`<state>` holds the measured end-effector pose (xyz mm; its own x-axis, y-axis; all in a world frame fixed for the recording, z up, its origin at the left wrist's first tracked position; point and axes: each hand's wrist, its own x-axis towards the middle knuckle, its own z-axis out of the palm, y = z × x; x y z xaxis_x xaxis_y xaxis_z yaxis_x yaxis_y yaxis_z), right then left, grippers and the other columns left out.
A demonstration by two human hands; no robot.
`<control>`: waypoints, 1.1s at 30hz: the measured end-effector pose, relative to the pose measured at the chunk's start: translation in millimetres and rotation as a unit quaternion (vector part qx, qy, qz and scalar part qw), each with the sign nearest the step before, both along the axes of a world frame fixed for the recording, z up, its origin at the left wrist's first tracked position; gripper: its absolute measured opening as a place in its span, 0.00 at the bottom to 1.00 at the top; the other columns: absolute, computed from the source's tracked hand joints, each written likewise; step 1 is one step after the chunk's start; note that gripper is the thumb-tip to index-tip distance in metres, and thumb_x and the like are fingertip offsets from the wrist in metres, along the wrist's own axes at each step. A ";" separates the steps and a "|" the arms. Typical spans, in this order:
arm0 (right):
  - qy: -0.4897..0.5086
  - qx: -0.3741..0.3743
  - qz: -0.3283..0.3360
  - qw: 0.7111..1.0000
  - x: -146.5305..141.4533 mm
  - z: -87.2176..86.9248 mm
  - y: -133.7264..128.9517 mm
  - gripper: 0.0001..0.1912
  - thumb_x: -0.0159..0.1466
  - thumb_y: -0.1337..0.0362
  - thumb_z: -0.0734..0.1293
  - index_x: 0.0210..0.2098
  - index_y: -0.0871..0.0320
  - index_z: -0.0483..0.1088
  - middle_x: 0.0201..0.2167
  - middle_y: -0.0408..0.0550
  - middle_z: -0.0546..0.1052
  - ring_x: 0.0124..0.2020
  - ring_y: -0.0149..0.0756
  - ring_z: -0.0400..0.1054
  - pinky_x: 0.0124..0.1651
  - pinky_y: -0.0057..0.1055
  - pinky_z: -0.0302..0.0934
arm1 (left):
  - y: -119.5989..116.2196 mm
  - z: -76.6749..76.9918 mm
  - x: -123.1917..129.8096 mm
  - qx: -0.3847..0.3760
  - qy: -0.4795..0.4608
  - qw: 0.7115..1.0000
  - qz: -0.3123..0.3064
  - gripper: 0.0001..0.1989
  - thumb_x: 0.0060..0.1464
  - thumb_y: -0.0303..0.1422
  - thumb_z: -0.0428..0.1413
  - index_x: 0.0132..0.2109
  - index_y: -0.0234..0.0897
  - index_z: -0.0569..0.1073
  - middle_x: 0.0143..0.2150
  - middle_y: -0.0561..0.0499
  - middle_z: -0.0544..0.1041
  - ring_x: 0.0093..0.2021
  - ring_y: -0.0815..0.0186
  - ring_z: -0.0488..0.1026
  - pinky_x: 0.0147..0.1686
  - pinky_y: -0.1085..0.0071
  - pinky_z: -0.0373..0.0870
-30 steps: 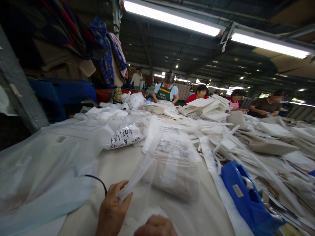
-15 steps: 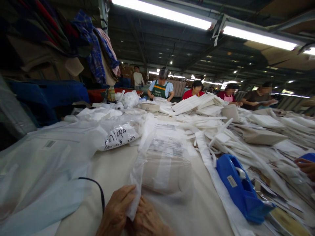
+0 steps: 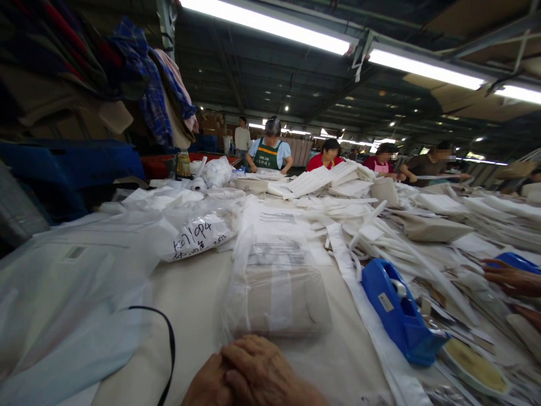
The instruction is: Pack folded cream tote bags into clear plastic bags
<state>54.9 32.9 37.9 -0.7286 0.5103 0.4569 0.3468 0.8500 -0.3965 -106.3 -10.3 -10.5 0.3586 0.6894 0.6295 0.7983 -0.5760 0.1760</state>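
A clear plastic bag [image 3: 236, 282] lies in front of me. Inside it is a folded beige item [image 3: 291, 307] with a white band down its middle and a printed sheet [image 3: 279, 252] beyond. At the bag's near end, my left hand [image 3: 207, 384] and my right hand [image 3: 268, 369] are pressed together. The right one overlaps the left, and its fingers are curled. Most of the left fingers are hidden beneath it. Whatever lies between the fingers cannot be made out.
Right of the bag stands a blue tape dispenser [image 3: 399, 316], with a tape roll [image 3: 475, 365] beyond. A marked plastic package [image 3: 203, 237] and plastic sheeting [image 3: 80, 270] lie left, near a black cord [image 3: 171, 344]. White pieces [image 3: 313, 183] are heaped behind. A co-worker's hand [image 3: 511, 277] is at right.
My left hand has let go of the bag's raised left edge, which now lies lower. My right hand has come up over the left. The view has shifted slightly right.
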 end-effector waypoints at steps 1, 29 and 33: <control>-0.007 0.005 -0.015 1.000 0.4 -7.6 1.7 0.11 0.67 0.64 0.57 0.46 0.56 0.67 0.39 0.45 0.78 0.41 0.33 0.72 0.49 0.28 0.66 | -2.8 -0.2 -1.5 -0.004 0.015 1.000 -0.018 0.11 0.52 0.27 0.50 0.42 0.43 0.72 0.36 0.52 0.79 0.34 0.66 0.75 0.37 0.76 0.73; -0.204 0.156 -0.038 0.966 -4.1 -19.3 -0.1 0.06 0.52 0.73 0.63 0.30 0.59 0.66 0.23 0.45 0.75 0.21 0.35 0.69 0.23 0.26 0.61 | 10.0 28.5 -42.1 -0.052 0.111 0.992 -0.017 0.25 0.46 0.23 0.50 0.52 0.43 0.72 0.48 0.50 0.78 0.49 0.61 0.72 0.51 0.67 0.70; -0.214 0.096 -0.040 0.971 -2.4 -0.7 0.4 0.06 0.54 0.73 0.63 0.31 0.59 0.68 0.26 0.45 0.77 0.24 0.36 0.72 0.23 0.26 0.60 | 16.6 34.3 -33.5 -0.065 0.040 0.996 -0.035 0.15 0.51 0.32 0.54 0.47 0.43 0.75 0.42 0.50 0.79 0.46 0.62 0.74 0.51 0.69 0.69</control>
<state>52.6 33.3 37.2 -0.8342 0.5089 0.2122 0.5132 0.8574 -0.0388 -139.8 6.3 23.7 0.4537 0.7354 0.5033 0.7720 -0.6065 0.1903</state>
